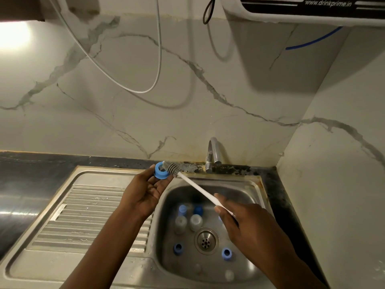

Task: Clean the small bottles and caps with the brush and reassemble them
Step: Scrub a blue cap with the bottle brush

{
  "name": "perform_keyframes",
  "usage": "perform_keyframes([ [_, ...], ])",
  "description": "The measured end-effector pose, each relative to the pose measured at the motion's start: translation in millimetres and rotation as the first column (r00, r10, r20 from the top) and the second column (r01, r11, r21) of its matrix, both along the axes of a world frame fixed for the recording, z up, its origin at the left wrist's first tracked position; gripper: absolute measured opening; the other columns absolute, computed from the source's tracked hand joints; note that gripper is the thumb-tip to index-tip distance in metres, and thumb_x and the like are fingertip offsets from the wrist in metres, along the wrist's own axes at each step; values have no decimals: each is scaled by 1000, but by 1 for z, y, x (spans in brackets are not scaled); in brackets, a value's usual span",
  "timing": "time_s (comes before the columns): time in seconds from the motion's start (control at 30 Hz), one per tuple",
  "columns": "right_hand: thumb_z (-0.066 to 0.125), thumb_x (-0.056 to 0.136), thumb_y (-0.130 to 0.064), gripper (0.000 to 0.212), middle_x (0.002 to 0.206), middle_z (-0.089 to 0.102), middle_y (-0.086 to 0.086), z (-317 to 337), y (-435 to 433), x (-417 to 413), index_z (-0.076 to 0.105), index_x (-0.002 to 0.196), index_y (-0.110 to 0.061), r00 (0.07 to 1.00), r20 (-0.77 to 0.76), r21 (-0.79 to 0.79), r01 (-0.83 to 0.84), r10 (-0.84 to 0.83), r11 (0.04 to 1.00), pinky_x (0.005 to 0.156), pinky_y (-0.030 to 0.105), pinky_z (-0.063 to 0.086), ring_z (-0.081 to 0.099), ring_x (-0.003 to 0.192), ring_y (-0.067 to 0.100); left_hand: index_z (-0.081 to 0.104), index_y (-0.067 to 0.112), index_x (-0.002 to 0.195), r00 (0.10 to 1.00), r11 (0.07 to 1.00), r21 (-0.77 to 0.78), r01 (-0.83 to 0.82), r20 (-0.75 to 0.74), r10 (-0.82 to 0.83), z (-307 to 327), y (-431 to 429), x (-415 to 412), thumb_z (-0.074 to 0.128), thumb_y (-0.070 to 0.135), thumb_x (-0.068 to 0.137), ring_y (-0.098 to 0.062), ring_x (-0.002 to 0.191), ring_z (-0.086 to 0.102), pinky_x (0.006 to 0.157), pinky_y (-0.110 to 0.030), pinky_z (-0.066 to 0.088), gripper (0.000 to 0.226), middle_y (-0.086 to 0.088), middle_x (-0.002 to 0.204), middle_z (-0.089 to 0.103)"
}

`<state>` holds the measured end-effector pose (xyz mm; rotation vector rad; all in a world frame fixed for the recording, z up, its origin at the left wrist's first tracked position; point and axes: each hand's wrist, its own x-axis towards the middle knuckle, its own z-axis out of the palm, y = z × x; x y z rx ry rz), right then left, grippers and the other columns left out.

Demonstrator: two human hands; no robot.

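Left hand (pixel 145 192), palm up, pinches round blue plastic cap (pixel 161 171) at frame centre; right hand (pixel 245 224) clamps white brush (pixel 198 189), wiry bristles against cap, above steel sink (pixel 255 184).

The drainboard (pixel 87 215) lies left of the basin (pixel 258 184). The tap (pixel 213 153) stands behind the basin's far rim, by the wall. In the basin the drain (pixel 206 240) sits mid-floor, two bottles (pixel 180 223) lie just far-left of it, the left cap (pixel 178 248) near-left and the right cap (pixel 226 253) near-right. Over the far-left corner the left hand (pixel 145 192) holds the held cap (pixel 161 171) with the head of the brush (pixel 198 189) in it. The handle runs near-right to the right hand (pixel 250 224), above the basin's right side.
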<state>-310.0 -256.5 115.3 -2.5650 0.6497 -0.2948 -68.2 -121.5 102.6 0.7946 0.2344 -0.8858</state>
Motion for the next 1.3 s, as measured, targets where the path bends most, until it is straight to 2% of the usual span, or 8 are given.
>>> perform_keyframes([
  [0.33,49,103,-53,38,60,65,-19,-16,-13,-30,59,139,-48,997,29,150,66,-71,986,58,7,45,65,64,-9,61,-3,133,989,979,142,148,-38,-144,-62,2,-16,67,19,99,-38,115,73,93,-47,60,41,-28,124,72],
  [0.6,50,103,-54,31,79,64,-39,-53,-32,-57,57,134,-55,992,-83,239,109,-92,965,67,19,51,65,74,-7,69,-4,116,934,855,475,210,162,-319,-164,-18,-37,70,2,95,-33,96,77,84,-39,66,21,-32,119,72],
  [0.77,44,100,-65,43,72,68,-22,-84,-44,-70,50,142,-56,989,-93,271,139,-118,952,68,24,56,67,72,-3,74,5,103,751,606,759,237,253,-610,-218,-35,-51,75,8,96,-32,84,74,90,-56,60,8,-25,98,74],
  [0.83,42,99,-69,44,88,75,-20,-99,-49,-76,42,143,-60,988,-103,273,138,-114,952,76,29,60,71,82,0,74,14,95,603,473,863,177,285,-745,-243,-43,-54,78,10,94,-23,71,74,80,-49,65,6,-16,88,73],
  [0.93,42,99,-68,44,100,76,-19,-115,-57,-82,39,143,-62,986,-135,283,134,-99,950,80,30,60,71,88,0,61,19,109,449,333,936,113,251,-858,-269,-57,-55,76,12,95,-20,69,75,62,-31,62,21,-10,97,73],
  [1.07,45,99,-66,43,99,77,-18,-131,-69,-89,44,142,-61,982,-158,316,146,-100,937,81,27,60,70,88,-3,57,27,100,388,216,975,50,180,-904,-308,-71,-54,76,18,93,-25,80,76,78,-46,65,23,-6,95,73],
  [1.17,45,100,-65,41,98,76,-17,-139,-72,-93,38,140,-67,982,-172,338,131,-76,932,78,27,60,70,87,-2,64,27,105,337,160,987,34,140,-931,-334,-76,-58,73,18,92,-26,81,76,80,-45,65,17,-9,101,75],
  [1.3,44,100,-65,44,92,75,-17,-145,-78,-96,46,144,-61,978,-200,367,134,-63,921,73,21,58,69,82,-4,70,23,118,260,107,994,-37,113,-959,-353,-84,-61,74,19,91,-28,108,70,99,-46,56,28,-7,118,72],
])
